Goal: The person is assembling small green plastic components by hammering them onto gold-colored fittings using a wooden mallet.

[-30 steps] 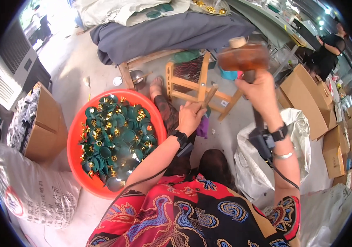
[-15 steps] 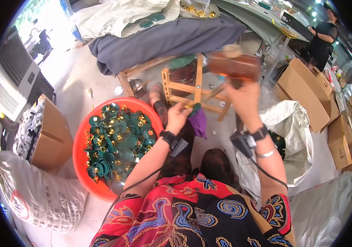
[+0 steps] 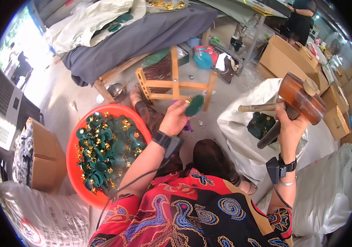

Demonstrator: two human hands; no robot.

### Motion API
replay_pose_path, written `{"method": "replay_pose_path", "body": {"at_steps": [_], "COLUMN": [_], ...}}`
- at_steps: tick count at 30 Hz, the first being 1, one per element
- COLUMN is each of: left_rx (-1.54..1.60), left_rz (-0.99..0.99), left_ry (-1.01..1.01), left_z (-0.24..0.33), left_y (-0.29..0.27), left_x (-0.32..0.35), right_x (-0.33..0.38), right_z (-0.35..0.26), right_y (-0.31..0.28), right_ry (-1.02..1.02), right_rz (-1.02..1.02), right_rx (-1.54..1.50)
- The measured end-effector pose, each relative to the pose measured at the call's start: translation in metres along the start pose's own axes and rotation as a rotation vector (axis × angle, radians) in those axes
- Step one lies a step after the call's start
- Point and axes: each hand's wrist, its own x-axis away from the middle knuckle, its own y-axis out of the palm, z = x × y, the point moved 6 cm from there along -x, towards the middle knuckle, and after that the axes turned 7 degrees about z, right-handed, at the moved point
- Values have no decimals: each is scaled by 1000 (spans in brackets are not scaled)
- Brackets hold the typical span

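My left hand [image 3: 175, 118] pinches a round dark green disc [image 3: 194, 106] with a small gold piece at its edge. It is raised over my legs, near a wooden frame [image 3: 190, 85]. In my right hand [image 3: 292, 125], lifted above a white sack [image 3: 233, 131], is a mallet [image 3: 301, 96] with a shiny brown head and dark handle. A pale rod [image 3: 256, 108] also sticks out leftward from that hand's fingers. An orange-red basin [image 3: 71, 162] at my left holds many green cup-shaped pieces [image 3: 101, 167] with gold bits.
A cardboard box [image 3: 48, 154] and a printed sack [image 3: 56, 214] stand on the left, near a grey-white cooler [image 3: 3, 111]. Ahead, a grey cloth [image 3: 143, 39] covers a low bench. Open cartons [image 3: 287, 59] and a plastic-wrapped bundle [image 3: 326, 185] are on the right. A person [image 3: 299, 20] stands behind.
My right hand has swung right and lowered, carrying the mallet and rod away from the wooden frame. The disc in my left hand is lifted off and turned flat side out. The view has shifted right.
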Motion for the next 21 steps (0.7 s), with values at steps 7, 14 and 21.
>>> {"method": "replay_pose_path", "body": {"at_steps": [7,14,21], "left_rx": [-570,-493,-488], "left_rz": [57,-2,-87], "left_ry": [361,291,137], "left_z": [12,3,-23], "left_y": [37,48,96], "left_x": [11,6,-14], "right_x": [12,15,20], "right_z": [-1,4,-26], "right_y": [-25,-31,-34], "right_ry": [-38,-9,-185], "right_rz": [71,68,297], "right_rx": [37,-2,-7]}}
